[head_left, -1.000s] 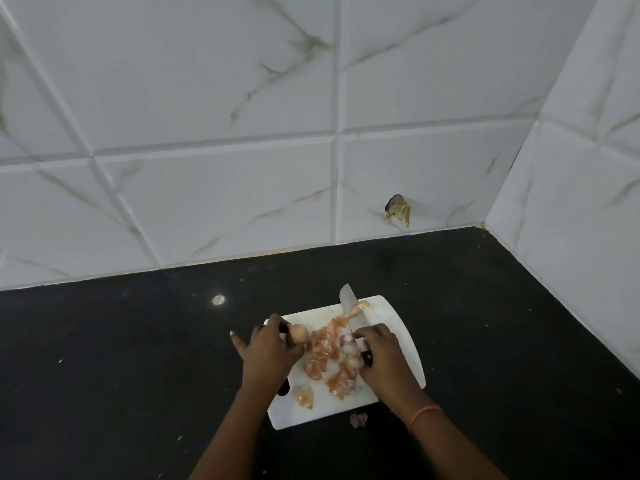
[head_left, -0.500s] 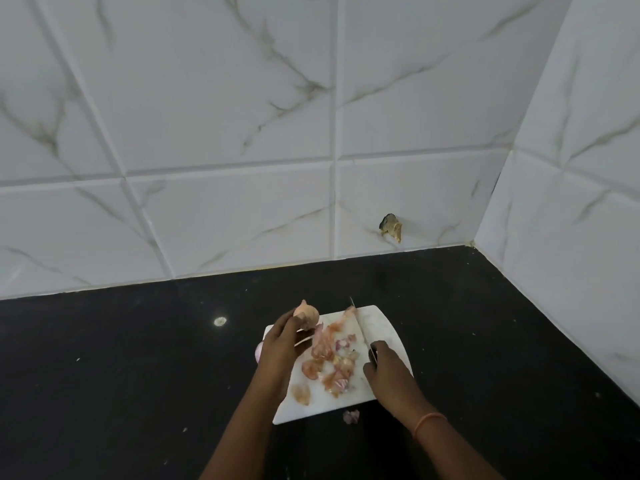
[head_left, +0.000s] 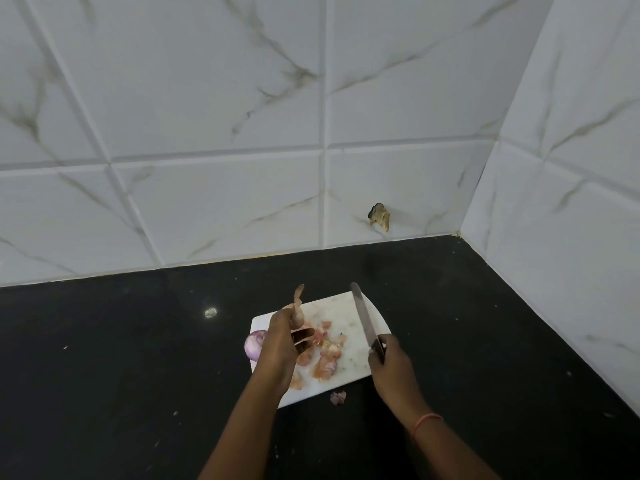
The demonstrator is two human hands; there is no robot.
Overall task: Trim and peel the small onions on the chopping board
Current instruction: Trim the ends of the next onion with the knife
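A white chopping board [head_left: 346, 306] lies on a black surface [head_left: 104, 375], and everything here is placed from that board. The left hand [head_left: 282, 348] hangs over the board's left part, its fingers [head_left: 304, 336] curled round a small onion [head_left: 296, 315] that has a long strip of dry skin sticking up above the hand; how much of the onion is already peeled cannot be told, as the hand hides most of it. The right hand [head_left: 393, 367] is at the board's right edge, its fingers wrapped round the dark handle of a knife [head_left: 363, 322]. The blade points away from the person, along the right side of the board, and whether its edge touches the board cannot be told.

A heap of pale orange and pink peels [head_left: 325, 358] lies on the middle and near part of the board, between the two hands. A purple peeled onion [head_left: 254, 344] sits at the board's left edge, partly behind the left hand. One scrap of peel [head_left: 338, 397] lies on the surface just off the board's near edge. An orange band [head_left: 427, 421] circles the right wrist.

Beyond the board's far edge the surface meets a wall of white marbled tiles [head_left: 207, 116], and a brownish chipped spot [head_left: 380, 216] shows low on that wall, beyond the board's far right corner.
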